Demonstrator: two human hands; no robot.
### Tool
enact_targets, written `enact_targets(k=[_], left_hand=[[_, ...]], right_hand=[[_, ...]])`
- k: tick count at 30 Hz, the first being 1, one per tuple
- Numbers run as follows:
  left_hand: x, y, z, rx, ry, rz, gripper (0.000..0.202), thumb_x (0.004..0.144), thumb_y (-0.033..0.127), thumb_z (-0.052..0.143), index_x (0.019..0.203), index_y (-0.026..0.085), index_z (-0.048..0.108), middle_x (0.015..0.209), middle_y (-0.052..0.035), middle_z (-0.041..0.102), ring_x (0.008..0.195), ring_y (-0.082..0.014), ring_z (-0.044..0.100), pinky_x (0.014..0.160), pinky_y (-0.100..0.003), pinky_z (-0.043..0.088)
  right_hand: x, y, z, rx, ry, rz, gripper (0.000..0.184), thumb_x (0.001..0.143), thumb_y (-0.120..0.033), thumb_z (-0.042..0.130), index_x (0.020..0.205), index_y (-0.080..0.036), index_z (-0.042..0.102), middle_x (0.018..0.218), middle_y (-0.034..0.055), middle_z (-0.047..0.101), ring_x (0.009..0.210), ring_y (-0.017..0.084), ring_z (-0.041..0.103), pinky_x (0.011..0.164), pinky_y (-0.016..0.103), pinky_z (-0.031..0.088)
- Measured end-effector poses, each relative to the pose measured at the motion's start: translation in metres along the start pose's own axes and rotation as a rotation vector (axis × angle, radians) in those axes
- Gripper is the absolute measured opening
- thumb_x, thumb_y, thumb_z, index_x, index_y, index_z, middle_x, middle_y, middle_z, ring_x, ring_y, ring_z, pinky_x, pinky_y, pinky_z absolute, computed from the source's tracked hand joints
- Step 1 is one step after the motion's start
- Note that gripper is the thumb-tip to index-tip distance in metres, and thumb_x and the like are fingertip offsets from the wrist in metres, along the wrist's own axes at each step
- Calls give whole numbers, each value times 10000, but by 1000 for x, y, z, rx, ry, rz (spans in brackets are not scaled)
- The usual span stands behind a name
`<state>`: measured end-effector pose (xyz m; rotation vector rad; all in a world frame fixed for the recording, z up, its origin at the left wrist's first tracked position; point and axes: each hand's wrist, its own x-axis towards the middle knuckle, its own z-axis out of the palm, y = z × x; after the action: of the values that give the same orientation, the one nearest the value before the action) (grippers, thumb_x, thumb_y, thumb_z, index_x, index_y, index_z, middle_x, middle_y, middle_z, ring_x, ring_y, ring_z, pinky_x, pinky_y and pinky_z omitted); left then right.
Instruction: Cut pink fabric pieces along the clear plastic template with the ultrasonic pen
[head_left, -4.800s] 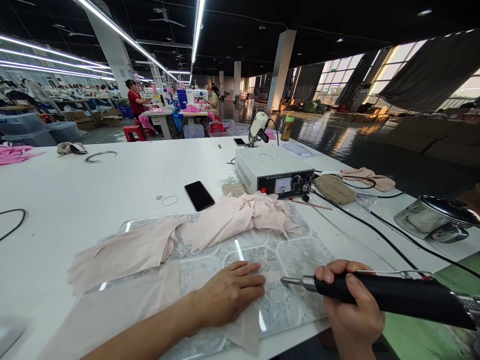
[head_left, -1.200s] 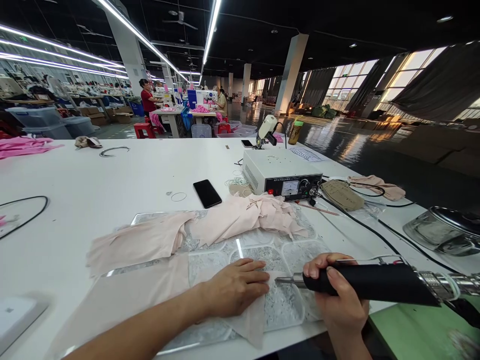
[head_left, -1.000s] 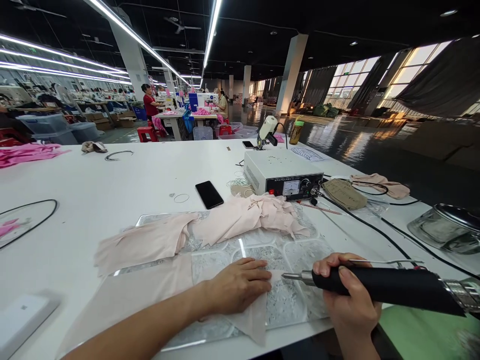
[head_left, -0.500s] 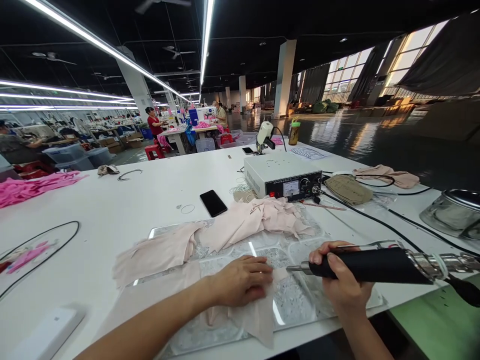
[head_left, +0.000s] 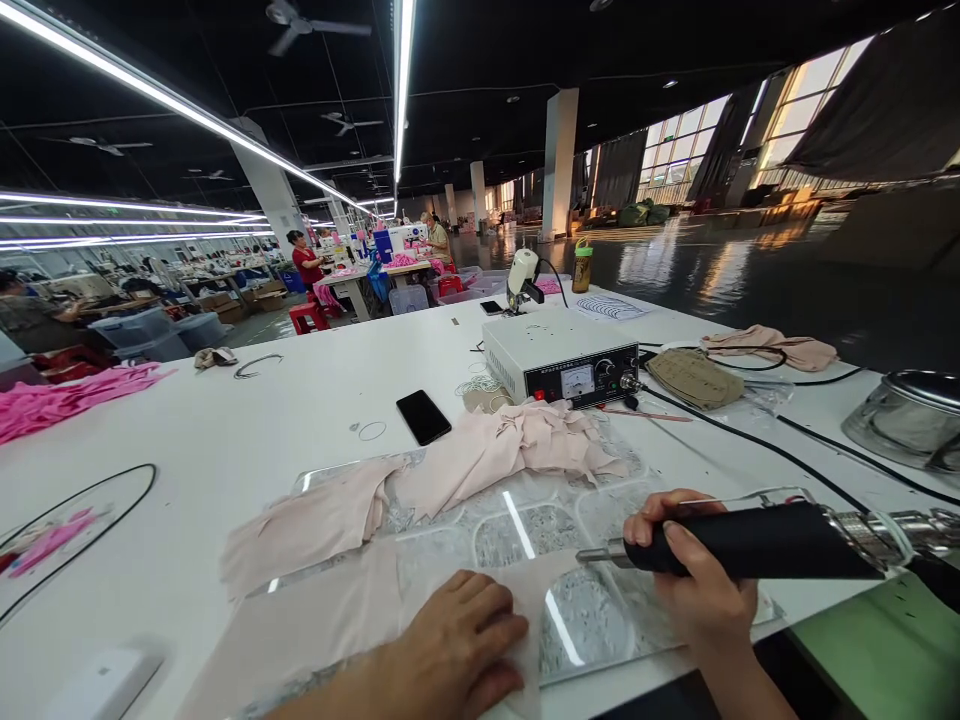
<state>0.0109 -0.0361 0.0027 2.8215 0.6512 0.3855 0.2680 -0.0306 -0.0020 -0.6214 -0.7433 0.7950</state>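
Observation:
My right hand (head_left: 694,570) is wrapped around the black grip of a hand-held ultrasonic tool (head_left: 757,540). Its narrow metal tip touches or nearly touches the end of a strip of thin pale pink fabric (head_left: 544,575). To the left, my left hand (head_left: 465,640) presses on that fabric with bent fingers, the thumb lower down. Under the fabric lies a clear sheet (head_left: 592,610) with rounded outlines over a speckled grey surface. Beyond my hands are a heap of pale pink pieces (head_left: 495,445) and a flatter stack (head_left: 322,510).
A control box (head_left: 581,380) with a dial stands behind the fabric, its black cable (head_left: 750,435) running right. Nearby are a phone (head_left: 424,417), a bottle (head_left: 582,268), a glass jar (head_left: 907,420) and a brown cloth bundle (head_left: 694,378). Co-workers sit at machines far back.
My left hand has moved nearer to me and slightly left, showing more of the fabric strip towards the tool tip. My right hand and the tool have shifted slightly down and right.

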Motion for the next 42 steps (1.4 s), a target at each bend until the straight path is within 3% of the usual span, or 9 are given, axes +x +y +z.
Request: enact_targets(k=[6, 11, 14, 19, 24, 28, 35, 42], left_hand=[[-6, -22, -23, 45, -45, 74, 142, 901, 162, 527, 1017, 188, 605, 1056, -53, 626, 1000, -204, 589, 1091, -459, 305], [-5, -12, -17, 84, 87, 40, 234, 957, 154, 439, 1141, 145, 585, 1095, -104, 630, 1012, -213, 588, 957, -358, 439], [-4, -13, -10, 110, 71, 77, 249, 975, 164, 421, 1166, 121, 575, 1083, -113, 641, 988, -210, 600, 933, -350, 453], [-3, -28, -15, 104, 25, 100, 218, 967, 140, 418, 1003, 144, 633, 995, -76, 666, 943, -190, 620, 947, -349, 445], [7, -15, -12, 83, 80, 77, 226, 960, 138, 430, 1099, 127, 608, 1023, -102, 655, 968, -200, 611, 927, -351, 464], [12, -7, -2, 76, 111, 60, 245, 966, 174, 453, 1178, 122, 564, 1112, -121, 632, 1048, -229, 588, 953, -380, 472], [6, -13, -1, 46, 38, 12, 309, 953, 214, 500, 1253, 145, 520, 1068, -106, 617, 1152, -261, 558, 1024, -409, 455], [9, 0, 6, 136, -2, -71, 408, 944, 292, 543, 1322, 154, 477, 1083, -133, 593, 1204, -323, 524, 1006, -500, 456]], right_hand=[[-6, -6, -1, -26, -94, 64, 82, 776, -242, 665, 843, -222, 622, 751, 7, 548, 565, 131, 544, 552, 309, 485], [-8, -5, 4, -24, -103, 54, 89, 774, -237, 658, 857, -225, 627, 754, 7, 552, 557, 132, 544, 543, 312, 485], [-9, -6, 5, -35, -114, 78, 82, 771, -222, 655, 846, -222, 624, 749, 4, 552, 556, 130, 543, 548, 311, 488], [-19, -13, 2, -53, -111, 115, 109, 768, -219, 646, 875, -233, 627, 747, 8, 563, 555, 139, 546, 532, 320, 492], [-28, -17, 1, -59, -92, 149, 85, 772, -231, 641, 854, -227, 617, 748, 9, 547, 549, 141, 540, 523, 326, 492], [-26, -14, -1, -18, -129, 112, 100, 795, -225, 621, 893, -242, 623, 762, 7, 553, 552, 135, 544, 534, 323, 491], [-30, -15, -4, -8, -121, 132, 87, 816, -217, 599, 898, -243, 615, 769, 10, 549, 562, 139, 552, 538, 324, 497], [-38, -21, -2, -47, -97, 156, 71, 805, -217, 610, 874, -237, 605, 724, 13, 557, 560, 157, 567, 529, 339, 526]])
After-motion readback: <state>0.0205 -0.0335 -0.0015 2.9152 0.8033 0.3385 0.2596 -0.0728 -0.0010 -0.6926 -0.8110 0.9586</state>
